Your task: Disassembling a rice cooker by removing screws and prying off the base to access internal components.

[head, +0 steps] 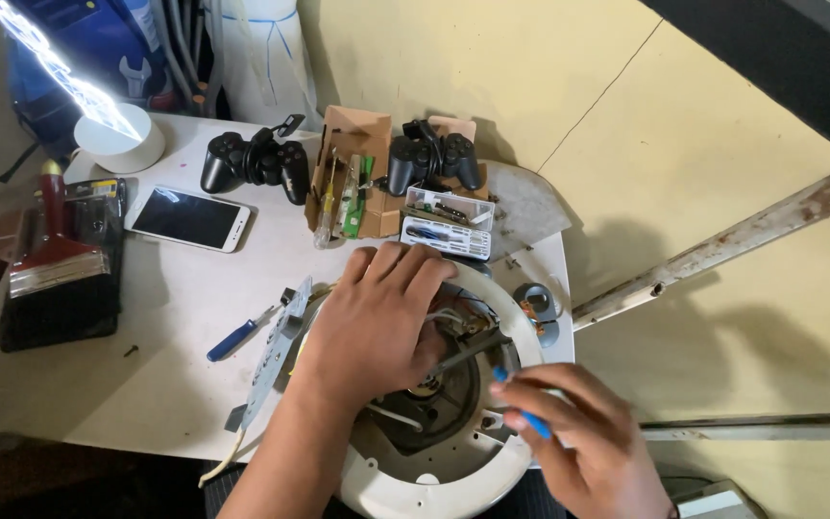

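Left hand (372, 322) flat on appliance base (453, 471), right hand (578, 432) seemingly pinching screwdriver (477, 356)

Left hand (377, 322) flat on open round white appliance base (434, 481), right hand (583, 432) just beside, pinching blue-handled screwdriver (521, 408) into it, phone (189, 218) well beyond.

bare table (160, 360) left, tool box (449, 231) behind

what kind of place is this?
Probably a small home repair bench. An opened round appliance lies under the hands: left hand pressing it, right hand working a blue screwdriver. Behind it are two game controllers, a box of tools and a paintbrush.
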